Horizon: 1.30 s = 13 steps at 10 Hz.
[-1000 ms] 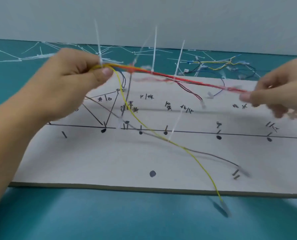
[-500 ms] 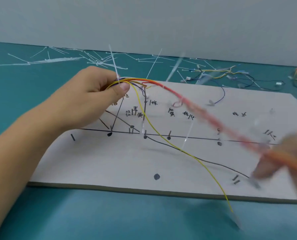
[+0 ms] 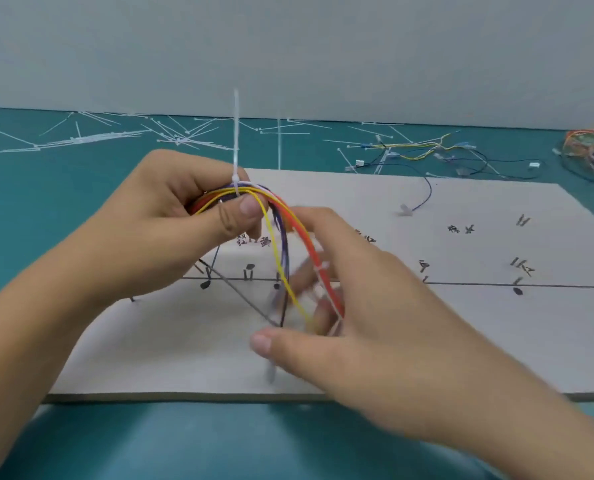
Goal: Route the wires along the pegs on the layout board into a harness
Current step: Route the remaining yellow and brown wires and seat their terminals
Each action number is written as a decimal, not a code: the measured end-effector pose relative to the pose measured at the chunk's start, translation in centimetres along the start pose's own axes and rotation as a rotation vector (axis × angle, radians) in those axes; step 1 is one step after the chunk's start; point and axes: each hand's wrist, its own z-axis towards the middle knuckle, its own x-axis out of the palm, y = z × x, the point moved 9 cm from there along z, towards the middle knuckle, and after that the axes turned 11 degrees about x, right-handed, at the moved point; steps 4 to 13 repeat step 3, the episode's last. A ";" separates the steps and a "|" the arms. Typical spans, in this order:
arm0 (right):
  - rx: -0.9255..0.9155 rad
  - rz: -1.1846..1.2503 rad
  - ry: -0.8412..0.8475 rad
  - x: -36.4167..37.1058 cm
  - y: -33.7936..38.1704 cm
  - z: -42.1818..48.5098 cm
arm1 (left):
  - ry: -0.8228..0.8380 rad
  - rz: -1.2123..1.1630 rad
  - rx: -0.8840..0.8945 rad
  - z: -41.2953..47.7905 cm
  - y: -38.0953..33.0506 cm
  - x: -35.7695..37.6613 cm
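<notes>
— Fingers point(image 3: 247, 209) of left hand point(image 3: 171, 216) pinch the wires point(image 3: 309, 247) at a zip tie point(image 3: 236, 133), held up over the board point(image 3: 462, 341). Right hand point(image 3: 368, 306)?
— Blurred. Strands run down among its fingers. Gripping or combing, can't tell.
— Risks?
— Bundle's off the pegs point(image 3: 249, 273). Yellow strand point(image 3: 281, 271) hangs loose and could snag a peg or stray into the wrong branch. A hard pull might slip the tie.
— Writing?
— Handwritten characters point(image 3: 264, 241) by the pegs; one looks like 黄. No brands.
</notes>
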 end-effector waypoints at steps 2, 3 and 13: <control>0.004 -0.126 -0.009 -3.2 -0.4 0.2 | 0.103 0.328 -0.062 -0.5 2.8 -3.6; 0.075 -0.277 -0.077 -7.2 0.2 0.8 | 0.007 0.376 -0.128 -0.9 3.7 -5.9; 0.075 -0.277 -0.077 -7.2 0.2 0.8 | 0.007 0.376 -0.128 -0.9 3.7 -5.9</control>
